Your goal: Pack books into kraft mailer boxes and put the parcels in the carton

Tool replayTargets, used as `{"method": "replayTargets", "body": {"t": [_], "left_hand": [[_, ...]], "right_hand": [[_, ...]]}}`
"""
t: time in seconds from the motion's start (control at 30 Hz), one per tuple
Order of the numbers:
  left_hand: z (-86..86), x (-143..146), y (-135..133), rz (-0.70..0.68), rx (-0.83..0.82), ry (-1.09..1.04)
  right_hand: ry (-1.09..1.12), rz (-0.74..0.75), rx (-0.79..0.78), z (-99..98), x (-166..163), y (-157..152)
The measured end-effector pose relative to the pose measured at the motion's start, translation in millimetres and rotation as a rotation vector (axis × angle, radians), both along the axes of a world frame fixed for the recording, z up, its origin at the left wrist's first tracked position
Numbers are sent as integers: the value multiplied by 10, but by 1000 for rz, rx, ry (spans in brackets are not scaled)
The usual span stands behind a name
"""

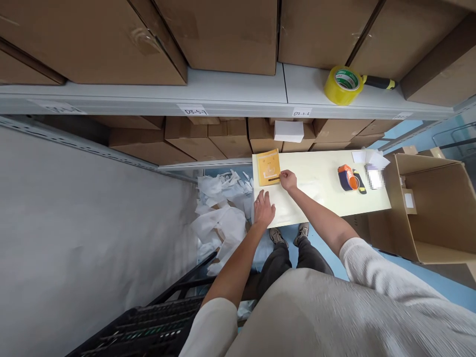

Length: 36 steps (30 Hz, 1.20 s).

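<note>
A flat yellow packet [268, 166] with pale printing lies at the left end of the cream-coloured table [316, 208]. A thin dark strip shows near its lower right edge. My right hand [288, 180] is at that edge by the strip, fingers pinched together; what they hold, if anything, is too small to make out. Below the packet, my left hand [265, 209] rests on the table near its left edge, fingers spread and holding nothing.
An orange-and-navy tape dispenser [347, 177] and a yellow-black cutter [359, 182] lie on the table's right part. Beyond stands an open carton [439, 198]. White wrapping scraps [223, 218] cover the floor at left. Yellow tape [344, 85] sits on the boxed shelf above.
</note>
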<state>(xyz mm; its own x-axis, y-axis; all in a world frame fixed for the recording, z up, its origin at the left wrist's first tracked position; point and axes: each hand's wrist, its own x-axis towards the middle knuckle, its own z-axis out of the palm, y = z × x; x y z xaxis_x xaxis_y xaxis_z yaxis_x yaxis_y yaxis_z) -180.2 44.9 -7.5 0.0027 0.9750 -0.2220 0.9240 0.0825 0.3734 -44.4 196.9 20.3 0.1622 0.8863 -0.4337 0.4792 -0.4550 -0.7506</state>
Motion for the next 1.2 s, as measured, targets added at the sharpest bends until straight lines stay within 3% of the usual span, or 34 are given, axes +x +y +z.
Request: {"method": "replayTargets", "body": {"t": [0.2, 0.57, 0.77, 0.87, 1.0, 1.2], "left_hand": [[-141, 24, -110, -96, -36, 7], [-183, -37, 138, -109, -94, 24], [-134, 94, 188, -11, -146, 4], [-65, 249, 215, 26, -98, -7], [14, 497, 189, -90, -16, -62], [15, 753, 51, -189, -78, -49]], "right_hand": [[102, 17, 192, 97, 280, -166], [256, 49, 77, -98, 1145, -855], [136, 32, -2, -157, 1484, -1125], [37, 9, -39, -158, 1543, -1190], [-99, 40, -89, -112, 1585, -1233], [-313, 158, -107, -63, 1664, -1303]]}}
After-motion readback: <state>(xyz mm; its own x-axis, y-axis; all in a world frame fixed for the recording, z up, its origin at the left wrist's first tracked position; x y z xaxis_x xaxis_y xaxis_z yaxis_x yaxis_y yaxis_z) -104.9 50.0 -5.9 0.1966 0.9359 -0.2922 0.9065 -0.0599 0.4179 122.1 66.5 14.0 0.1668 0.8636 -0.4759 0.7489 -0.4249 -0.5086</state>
